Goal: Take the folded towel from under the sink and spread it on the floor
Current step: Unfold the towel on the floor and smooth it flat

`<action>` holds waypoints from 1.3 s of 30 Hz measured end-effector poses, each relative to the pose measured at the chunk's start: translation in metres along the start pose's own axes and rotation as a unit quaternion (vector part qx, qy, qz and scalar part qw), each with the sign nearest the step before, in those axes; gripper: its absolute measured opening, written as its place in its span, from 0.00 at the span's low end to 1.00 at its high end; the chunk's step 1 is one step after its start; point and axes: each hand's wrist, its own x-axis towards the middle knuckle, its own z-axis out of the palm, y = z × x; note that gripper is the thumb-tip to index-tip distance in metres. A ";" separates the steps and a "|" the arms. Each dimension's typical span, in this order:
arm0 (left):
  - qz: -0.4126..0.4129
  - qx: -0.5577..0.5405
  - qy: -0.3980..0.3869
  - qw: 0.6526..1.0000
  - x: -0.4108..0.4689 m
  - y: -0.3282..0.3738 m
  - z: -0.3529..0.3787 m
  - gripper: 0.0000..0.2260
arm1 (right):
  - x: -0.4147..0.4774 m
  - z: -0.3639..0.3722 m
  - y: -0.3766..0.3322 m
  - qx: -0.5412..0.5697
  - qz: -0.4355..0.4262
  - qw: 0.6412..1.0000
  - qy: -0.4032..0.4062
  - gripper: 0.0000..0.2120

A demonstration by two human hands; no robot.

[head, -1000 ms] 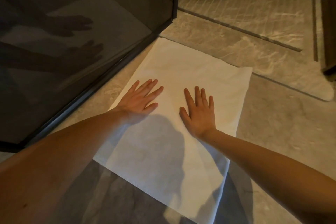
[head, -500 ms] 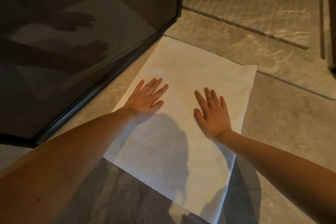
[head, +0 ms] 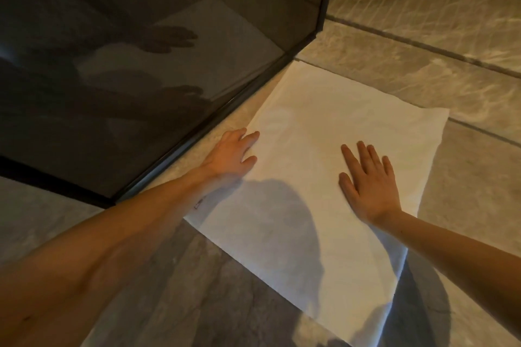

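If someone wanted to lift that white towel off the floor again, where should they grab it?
Probably the far right corner of the towel, pinched from the open floor side. The towel lies flat, so only an edge or corner gives a hold, and that corner sits clear of the dark glass panel, the left hand and the right hand.

Both forearms run out of frame, left at about 8 o'clock, right at 4. The left hand [head: 231, 153] covers the towel [head: 332, 127] edge at 9 o'clock, fingertips smeared. Towel's near corner gets clipped around 5 o'clock.
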 end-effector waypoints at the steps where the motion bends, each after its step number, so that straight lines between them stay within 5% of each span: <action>1: -0.001 -0.001 0.000 1.000 0.002 0.001 -0.003 0.27 | 0.000 0.000 0.000 -0.002 0.000 1.000 -0.001 0.30; 5: -0.004 -0.013 0.017 1.000 0.009 0.007 -0.014 0.25 | 0.000 -0.002 -0.001 -0.008 0.002 1.000 -0.007 0.31; 9: -0.064 -0.248 0.060 0.965 0.011 0.018 -0.022 0.21 | 0.000 -0.003 -0.002 -0.014 0.002 1.000 -0.010 0.32; 13: -0.051 -0.313 -0.014 0.948 0.010 0.016 -0.033 0.13 | -0.001 -0.004 -0.002 -0.020 0.003 1.000 -0.013 0.32; 18: -0.034 -0.287 -0.100 0.952 0.003 -0.003 -0.039 0.19 | 0.000 -0.004 -0.002 -0.021 -0.001 1.000 -0.012 0.32; 25: -0.089 -0.414 -0.235 0.875 0.001 -0.015 -0.050 0.29 | 0.018 -0.036 -0.022 -0.012 0.003 1.000 -0.018 0.31; 29: -0.049 -0.403 -0.263 0.875 0.003 -0.004 -0.056 0.29 | 0.077 -0.087 -0.073 0.200 -0.101 0.973 -0.047 0.24; 32: -0.015 -0.368 -0.274 0.888 0.005 0.012 -0.059 0.28 | 0.116 -0.111 -0.124 0.300 -0.066 0.941 -0.143 0.21; 39: 0.016 -0.268 -0.255 0.929 0.005 0.043 -0.058 0.30 | 0.152 -0.116 -0.141 0.070 0.037 0.968 -0.238 0.14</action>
